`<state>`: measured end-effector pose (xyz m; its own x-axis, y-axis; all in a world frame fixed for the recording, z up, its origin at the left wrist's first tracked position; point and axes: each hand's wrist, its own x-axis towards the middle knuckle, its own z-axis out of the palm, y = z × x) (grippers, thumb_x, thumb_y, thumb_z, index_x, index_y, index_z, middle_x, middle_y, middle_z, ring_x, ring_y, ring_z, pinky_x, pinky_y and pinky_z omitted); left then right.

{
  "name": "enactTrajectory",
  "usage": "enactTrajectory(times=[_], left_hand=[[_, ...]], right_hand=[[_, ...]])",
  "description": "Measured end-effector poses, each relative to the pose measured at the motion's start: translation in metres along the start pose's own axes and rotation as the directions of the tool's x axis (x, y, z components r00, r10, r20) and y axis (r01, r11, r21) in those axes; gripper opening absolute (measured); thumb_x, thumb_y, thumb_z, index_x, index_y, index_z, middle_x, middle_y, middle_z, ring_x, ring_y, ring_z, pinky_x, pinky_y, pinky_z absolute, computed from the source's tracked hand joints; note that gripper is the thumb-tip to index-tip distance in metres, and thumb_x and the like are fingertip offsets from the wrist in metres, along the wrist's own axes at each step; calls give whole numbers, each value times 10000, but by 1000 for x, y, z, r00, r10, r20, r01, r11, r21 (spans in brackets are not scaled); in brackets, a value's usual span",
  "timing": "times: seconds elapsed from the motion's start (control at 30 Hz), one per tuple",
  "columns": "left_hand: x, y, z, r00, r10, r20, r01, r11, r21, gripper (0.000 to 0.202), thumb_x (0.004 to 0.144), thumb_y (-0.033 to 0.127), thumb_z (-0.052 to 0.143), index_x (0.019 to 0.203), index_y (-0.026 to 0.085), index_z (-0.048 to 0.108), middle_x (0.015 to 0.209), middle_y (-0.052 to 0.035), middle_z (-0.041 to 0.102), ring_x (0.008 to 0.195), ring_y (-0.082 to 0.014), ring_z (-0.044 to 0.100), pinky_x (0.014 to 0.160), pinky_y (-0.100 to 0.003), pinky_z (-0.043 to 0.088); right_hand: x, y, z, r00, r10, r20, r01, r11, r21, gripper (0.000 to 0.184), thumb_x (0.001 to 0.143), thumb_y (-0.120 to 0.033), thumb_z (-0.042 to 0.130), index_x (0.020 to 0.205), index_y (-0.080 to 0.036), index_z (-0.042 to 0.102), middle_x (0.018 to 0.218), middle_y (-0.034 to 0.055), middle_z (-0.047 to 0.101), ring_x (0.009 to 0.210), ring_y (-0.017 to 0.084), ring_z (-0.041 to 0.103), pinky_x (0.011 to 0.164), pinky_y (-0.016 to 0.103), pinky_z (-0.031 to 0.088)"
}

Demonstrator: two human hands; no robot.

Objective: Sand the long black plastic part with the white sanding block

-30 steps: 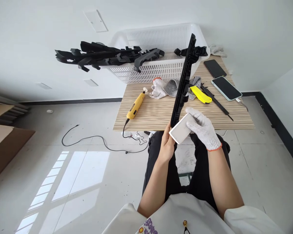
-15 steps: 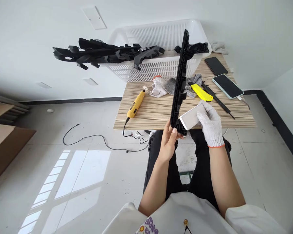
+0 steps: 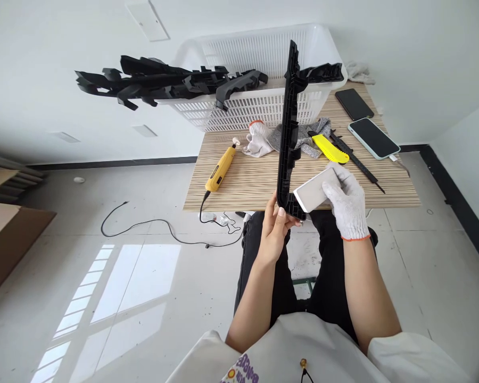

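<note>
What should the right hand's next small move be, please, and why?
I would probably ease the white block lightly against the black part: the gloved right hand holds the block beside the part's lower end, which the bare left hand grips, though I cannot tell whether block and part already touch.

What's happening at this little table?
Someone's bare left hand grips the lower end of a long black plastic part. The gloved right hand holds a white rectangular block near that end; contact is unclear. A yellow rotary tool lies on the table, and more black parts jut from the white basket.
</note>
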<state>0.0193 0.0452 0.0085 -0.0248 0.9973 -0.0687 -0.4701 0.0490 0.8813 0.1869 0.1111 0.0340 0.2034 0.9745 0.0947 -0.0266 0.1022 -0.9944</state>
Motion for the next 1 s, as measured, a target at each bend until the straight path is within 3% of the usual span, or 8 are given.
enactTrajectory(times=[0.1,0.23,0.47,0.6,0.7,0.77,0.9,1.0], left_hand=[[-1,0,1,1000,4,20,-3,1000,-18,579,914,563,673,1437,362,524,950,-2,684,781,-136,672,832,-321,573],[-2,0,2,1000,-17,-9,16,1000,-9,491,917,536,683,1349,319,595,1290,-54,661,1133,-202,657,914,-307,549],[1,1,0,998,19,59,-19,1000,-2,354,959,541,618,1109,224,666,779,5,650,738,-133,653,792,-291,556],[2,1,1,999,27,44,-27,1000,9,367,957,555,610,1087,220,683,849,-19,672,753,-133,640,770,-280,546],[2,0,2,999,36,24,-36,999,15,374,959,550,608,1149,237,681,1038,-52,695,928,-173,665,803,-279,543],[2,-1,2,999,40,20,-40,999,4,374,959,541,613,1190,251,669,1060,-48,688,965,-181,661,836,-294,547],[3,-1,0,999,44,15,-44,999,-10,319,960,521,624,1130,255,672,837,2,627,769,-135,615,802,-297,544],[2,0,-1,999,39,-7,-39,999,6,328,945,544,635,1082,248,674,808,2,605,753,-139,606,788,-299,540]], right_hand=[[-2,-3,-2,997,-1,73,4,999,-37,528,771,-394,783,1271,-260,684,1364,63,669,1250,282,627,1056,457,533],[-7,-6,1,966,21,257,-3,997,-71,538,748,-430,824,1245,-263,703,1312,53,700,1186,276,660,1034,460,548],[0,0,-1,1000,-12,25,12,1000,16,561,733,-401,818,1256,-256,680,1363,61,673,1268,290,622,1081,479,522],[-1,-2,-4,994,-7,112,12,999,-44,557,716,-394,833,1240,-265,693,1323,56,694,1203,287,657,1039,479,552],[-4,-5,-2,975,16,223,4,996,-87,576,698,-407,852,1235,-265,699,1313,55,700,1176,289,669,1028,487,561],[-4,-5,-1,980,7,200,10,996,-86,575,701,-398,846,1239,-260,696,1327,56,693,1204,290,658,1059,491,543],[0,-4,-1,998,-25,60,28,999,-45,569,714,-372,820,1253,-256,680,1375,62,666,1285,295,612,1102,492,512],[1,-3,-3,998,-37,43,38,999,-27,561,725,-365,812,1260,-263,674,1387,57,657,1305,288,598,1107,483,508]])
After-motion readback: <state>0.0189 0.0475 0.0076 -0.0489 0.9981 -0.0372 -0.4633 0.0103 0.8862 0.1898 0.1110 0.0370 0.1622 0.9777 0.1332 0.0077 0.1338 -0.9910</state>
